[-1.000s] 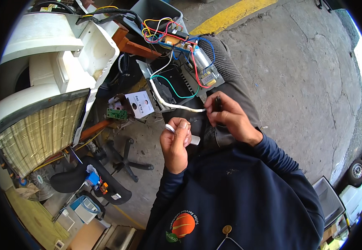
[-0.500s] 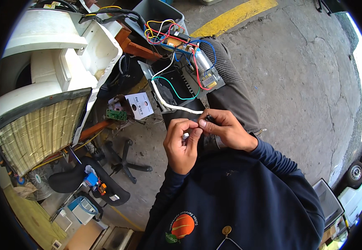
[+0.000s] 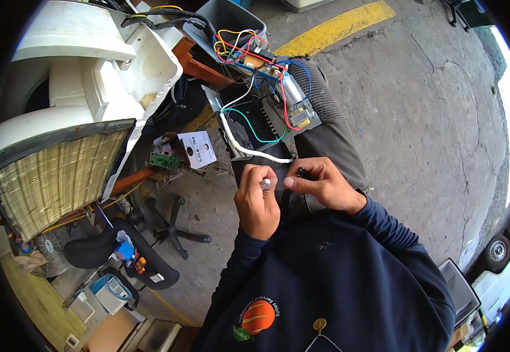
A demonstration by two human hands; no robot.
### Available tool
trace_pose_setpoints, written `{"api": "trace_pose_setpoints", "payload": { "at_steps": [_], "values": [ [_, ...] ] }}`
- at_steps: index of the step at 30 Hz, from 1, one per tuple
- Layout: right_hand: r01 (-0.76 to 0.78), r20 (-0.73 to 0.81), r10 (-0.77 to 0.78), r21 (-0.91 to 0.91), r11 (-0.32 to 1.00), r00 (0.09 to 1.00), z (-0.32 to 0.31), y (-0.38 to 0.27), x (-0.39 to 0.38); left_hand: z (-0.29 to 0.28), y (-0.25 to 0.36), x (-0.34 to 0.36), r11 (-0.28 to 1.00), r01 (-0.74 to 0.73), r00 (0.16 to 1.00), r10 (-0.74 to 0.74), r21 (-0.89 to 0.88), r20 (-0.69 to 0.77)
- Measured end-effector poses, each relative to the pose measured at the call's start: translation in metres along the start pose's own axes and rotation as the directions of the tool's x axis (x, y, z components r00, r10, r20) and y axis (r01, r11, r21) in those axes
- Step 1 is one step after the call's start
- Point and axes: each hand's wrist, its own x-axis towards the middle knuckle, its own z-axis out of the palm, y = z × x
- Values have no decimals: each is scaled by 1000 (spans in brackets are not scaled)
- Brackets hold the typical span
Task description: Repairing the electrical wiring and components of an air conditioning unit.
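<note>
My left hand is curled shut around a small white piece, whose rounded end shows between the fingers; its kind cannot be made out. Just to the right, my right hand has thumb and fingers closed on a small black object, mostly hidden. A narrow gap separates the two hands. Beyond them, a thick white cable curves from an open metal housing on my lap to just above my right fingers. The housing carries a silver cylindrical capacitor, with red, blue, yellow and green wires.
At left stands a large white appliance casing with a finned coil. Beside it lie a small white box and a green circuit board. A black chair holds tools. A grey bin stands beyond the housing.
The hands have come apart; their fingertips met earlier. My left fingers have curled in more over the white piece. The view has shifted slightly.
</note>
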Motion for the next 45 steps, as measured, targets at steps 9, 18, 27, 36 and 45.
{"api": "trace_pose_setpoints", "payload": {
  "at_steps": [9, 18, 27, 36, 45],
  "values": [
    [-41, -92, 47, 63, 997, 995, -14, 4, 0, -5, 6, -8, 801, 463, 884, -446, -379, 137],
    [144, -86, -115, 631, 763, 990, -1, 7, 17, 19, 29, 10, 916, 279, 960, -259, -289, 107],
    [157, -53, -157, 602, 783, 986, -3, 4, 8, 37, 27, 9, 987, 124, 988, -114, -102, 100],
    [322, -162, -281, 359, 876, 946, -10, -2, 10, 40, 12, 5, 981, 135, 989, -124, -137, 83],
    [382, -306, -416, -166, 909, 856, -61, -35, 0, 12, 2, 5, 484, 587, 796, -490, -648, 356]
  ]
}}
